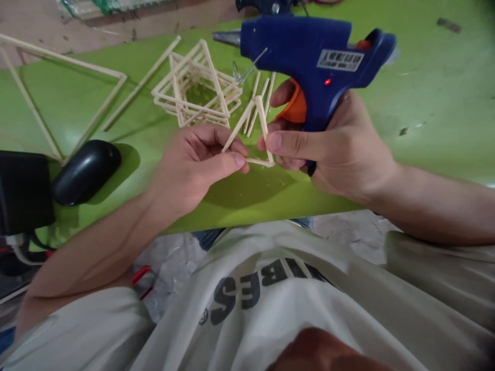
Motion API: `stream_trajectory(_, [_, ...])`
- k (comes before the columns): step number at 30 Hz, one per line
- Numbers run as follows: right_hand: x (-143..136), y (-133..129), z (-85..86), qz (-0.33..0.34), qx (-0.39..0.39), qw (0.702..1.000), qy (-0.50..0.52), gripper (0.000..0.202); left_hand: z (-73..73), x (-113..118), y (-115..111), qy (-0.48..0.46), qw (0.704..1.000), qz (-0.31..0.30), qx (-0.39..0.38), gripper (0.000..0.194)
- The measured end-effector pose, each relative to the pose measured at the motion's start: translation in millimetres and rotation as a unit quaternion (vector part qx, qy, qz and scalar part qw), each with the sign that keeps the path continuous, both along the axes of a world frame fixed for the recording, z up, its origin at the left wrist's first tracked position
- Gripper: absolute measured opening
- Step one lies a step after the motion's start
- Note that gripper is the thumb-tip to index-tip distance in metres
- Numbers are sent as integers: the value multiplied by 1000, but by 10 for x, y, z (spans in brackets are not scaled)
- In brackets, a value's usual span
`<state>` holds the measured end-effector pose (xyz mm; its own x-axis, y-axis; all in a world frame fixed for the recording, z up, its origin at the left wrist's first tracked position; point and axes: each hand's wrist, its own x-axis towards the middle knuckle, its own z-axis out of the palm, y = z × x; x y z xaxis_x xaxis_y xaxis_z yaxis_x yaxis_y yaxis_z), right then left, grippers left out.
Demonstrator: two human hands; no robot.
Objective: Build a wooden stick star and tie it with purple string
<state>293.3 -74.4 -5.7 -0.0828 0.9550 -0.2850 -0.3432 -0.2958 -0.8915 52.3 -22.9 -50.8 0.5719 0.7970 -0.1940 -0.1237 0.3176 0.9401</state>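
Between my two hands is a small triangle of thin wooden sticks [264, 123], its top corner pointing away from me. My left hand [201, 165] pinches the triangle's left corner between thumb and fingers. A blue hot glue gun [294, 46] with an orange trigger and a lit red light is gripped in my right hand [340, 139], its nozzle pointing left. The right thumb and fingertip also pinch the triangle's right side. Just beyond my left hand lies a pile of stick triangles [197, 87]. Several loose sticks [251, 116] lie beside it.
A black computer mouse [87, 172] sits left of my left hand, next to a black box [25, 193] with cables. A large stick frame [88, 67] and a single stick [141, 85] lie at the far left. The green tabletop [433, 118] ends close to my body.
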Motion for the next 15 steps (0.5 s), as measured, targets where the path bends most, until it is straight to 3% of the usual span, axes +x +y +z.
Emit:
stream_trajectory(8, [-11,34,-100,-24,35,999,15,53,52,43,-6,-6,1000,16,-4,10])
stream_trajectory(15, [-13,28,-115,-27,38,999,16,50,-17,39,5,-13,1000,5,14,12])
